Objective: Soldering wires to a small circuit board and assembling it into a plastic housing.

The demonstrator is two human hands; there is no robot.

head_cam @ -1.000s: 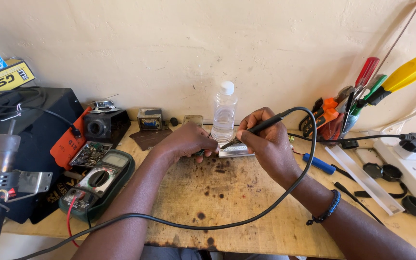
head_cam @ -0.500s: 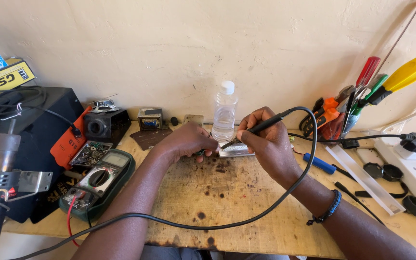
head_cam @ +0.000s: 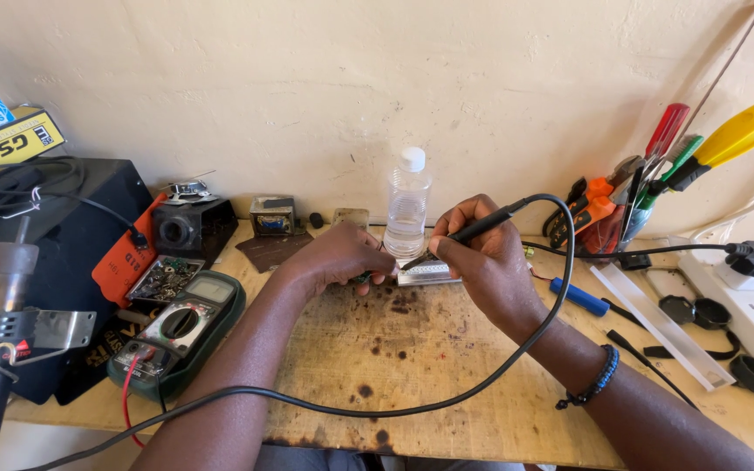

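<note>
My right hand (head_cam: 486, 262) grips a black soldering iron (head_cam: 473, 229) like a pen, its tip pointing down-left onto a small pale circuit board (head_cam: 428, 274) lying on the scorched wooden bench (head_cam: 412, 366). My left hand (head_cam: 342, 257) rests on the bench just left of the board, fingers curled and pinching something small at the board's left edge; what it pinches is hidden. The iron's black cable (head_cam: 482, 384) loops from my right hand down across the bench toward the lower left.
A clear water bottle (head_cam: 408, 209) stands right behind the board. A green multimeter (head_cam: 176, 327) and a black box (head_cam: 71, 227) sit at left, with a hot-air tool (head_cam: 2, 323) in a stand. A cup of screwdrivers (head_cam: 647, 183) and a white power strip (head_cam: 752, 301) stand at right.
</note>
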